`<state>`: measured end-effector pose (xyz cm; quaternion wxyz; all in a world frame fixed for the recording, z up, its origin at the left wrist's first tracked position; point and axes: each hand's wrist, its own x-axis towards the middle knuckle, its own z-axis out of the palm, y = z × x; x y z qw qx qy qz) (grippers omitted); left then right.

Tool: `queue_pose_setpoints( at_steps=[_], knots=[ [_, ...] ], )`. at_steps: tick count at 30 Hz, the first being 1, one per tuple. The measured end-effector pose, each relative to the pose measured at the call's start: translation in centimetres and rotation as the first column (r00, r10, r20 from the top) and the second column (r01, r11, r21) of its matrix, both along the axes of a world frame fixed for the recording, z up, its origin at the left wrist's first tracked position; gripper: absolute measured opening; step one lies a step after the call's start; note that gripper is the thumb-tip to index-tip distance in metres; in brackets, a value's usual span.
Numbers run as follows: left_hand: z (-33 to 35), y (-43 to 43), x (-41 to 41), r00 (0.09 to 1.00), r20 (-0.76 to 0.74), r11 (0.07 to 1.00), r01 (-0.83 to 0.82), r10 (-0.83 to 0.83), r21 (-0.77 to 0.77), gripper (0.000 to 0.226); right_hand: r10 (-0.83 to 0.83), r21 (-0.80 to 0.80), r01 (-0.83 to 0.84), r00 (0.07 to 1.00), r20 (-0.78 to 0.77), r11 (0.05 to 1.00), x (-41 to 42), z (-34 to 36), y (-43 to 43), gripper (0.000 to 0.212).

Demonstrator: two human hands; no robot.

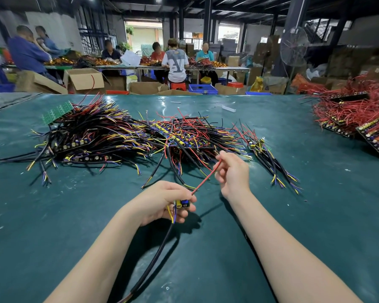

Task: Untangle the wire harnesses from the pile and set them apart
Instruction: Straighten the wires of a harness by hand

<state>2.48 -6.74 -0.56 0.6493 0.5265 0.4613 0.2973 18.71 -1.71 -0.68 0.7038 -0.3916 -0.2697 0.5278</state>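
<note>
Green sheet covers the worktop (206,248), w/ one wire harness (182,203) held up over it, near the front edge and apart from the pile (129,136).

Left hand (162,202): grip clamped on the harness's small board end, fingers and thumb curled round it; yellow and blue parts show btwn the fingertips. From there its black cable (155,252) hangs and runs down-left toward the person, far end lying at the bottom edge of view. So the long axis goes diagonally, board end away from the person, cable end nearest.

Right hand (234,173): grip pinched on the tip of the harness's red wire (206,177). That wire stretches taut from the board up and to the right, ending in the fingers just in front of the pile.

Pile itself: tangled black, red, yellow, blue leads w/ component boards mixed in, spread across the middle of the worktop. Green circuit board (57,112) sits tilted on its far left top. Smaller bunch of harnesses (271,162) lies just right of the pile, leads pointing toward the near right. Heap of red-wired boards (354,119) at far right, well apart.

Beyond: people seated at other tables, cardboard boxes (85,80), a pedestal fan (293,49).
</note>
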Motion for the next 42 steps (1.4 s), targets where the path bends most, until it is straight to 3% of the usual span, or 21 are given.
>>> queue_pose_setpoints(
  at_steps=[2,4,6,8,9,10,12,13,14,15,23,25,27,31,36,40,42],
  knots=[
    [-0.1,-0.1,-0.1,1.000,0.000,1.000,0.011,-0.011,0.022,0.021,-0.067,-0.049,0.063,0.993,-0.101,0.997,0.7,0.2,0.2,0.032],
    [-0.1,0.2,-0.1,0.992,0.063,0.992,-0.112,0.108,0.062,0.018,-0.125,-0.056,0.119,0.984,-0.125,0.991,1.6,0.4,0.3,0.034],
    [-0.2,0.7,-0.4,0.934,0.199,0.946,-0.315,0.296,0.074,0.015,-0.105,-0.040,0.106,0.994,0.040,0.994,1.4,0.6,0.0,0.040],
    [-0.3,1.2,-0.8,0.855,0.304,0.889,-0.455,0.420,0.053,0.014,0.025,0.003,-0.027,0.950,0.312,1.000,-0.2,0.4,-0.7,0.043],
    [-0.4,1.4,-0.9,0.824,0.335,0.867,-0.497,0.457,0.040,0.014,0.109,0.016,-0.133,0.872,0.477,0.991,-1.4,0.5,-1.3,0.042],
    [-0.4,1.4,-1.0,0.799,0.363,0.851,-0.525,0.480,0.031,0.015,0.168,0.015,-0.235,0.735,0.657,0.972,-2.6,0.4,-1.9,0.039],
    [-0.4,1.4,-1.0,0.761,0.410,0.827,-0.561,0.504,0.025,0.015,0.104,0.001,-0.340,0.290,0.951,0.941,-4.5,-0.1,-2.9,0.032],
    [-0.4,1.4,-1.0,0.747,0.421,0.817,-0.576,0.515,0.023,0.015,0.012,0.015,-0.345,0.077,0.997,0.938,-5.1,-0.5,-3.3,0.027],
    [-0.4,1.5,-1.0,0.734,0.424,0.806,-0.591,0.530,0.017,0.015,-0.062,0.040,-0.348,-0.051,0.997,0.937,-5.5,-0.7,-3.6,0.024],
    [-0.4,1.5,-0.9,0.721,0.427,0.796,-0.605,0.546,0.002,0.015,-0.091,0.049,-0.358,-0.102,0.991,0.933,-5.7,-0.8,-3.9,0.023],
    [-0.1,1.5,-0.8,0.686,0.460,0.808,-0.575,0.564,-0.132,0.025,-0.215,0.120,-0.453,-0.163,0.963,0.883,-4.9,-0.7,-3.5,0.030],
    [-0.1,1.5,-0.8,0.657,0.504,0.815,-0.544,0.561,-0.199,0.025,-0.271,0.181,-0.441,-0.151,0.951,0.879,-4.4,-0.7,-3.5,0.034],
    [-0.2,1.5,-0.8,0.610,0.543,0.808,-0.524,0.577,-0.268,0.024,-0.280,0.223,-0.439,-0.068,0.958,0.870,-4.3,-0.8,-3.6,0.032],
    [-0.2,1.6,-0.8,0.540,0.609,0.808,-0.472,0.582,-0.353,0.023,-0.149,0.217,-0.340,0.217,0.965,0.915,-4.9,-0.9,-3.6,0.041],
    [-0.1,1.6,-1.1,0.626,0.585,0.852,-0.447,0.516,-0.274,0.012,0.046,0.092,-0.273,0.458,0.888,0.958,-4.5,-0.9,-2.8,0.033],
    [0.0,1.7,-1.1,0.615,0.598,0.848,-0.470,0.514,-0.245,0.016,0.312,-0.033,-0.379,0.706,0.636,0.925,-4.4,-0.8,-2.7,0.033],
    [0.1,1.7,-0.9,0.609,0.596,0.837,-0.497,0.523,-0.227,0.019,0.488,-0.157,-0.471,0.754,0.440,0.868,-4.3,-0.6,-2.6,0.028]
  ],
)
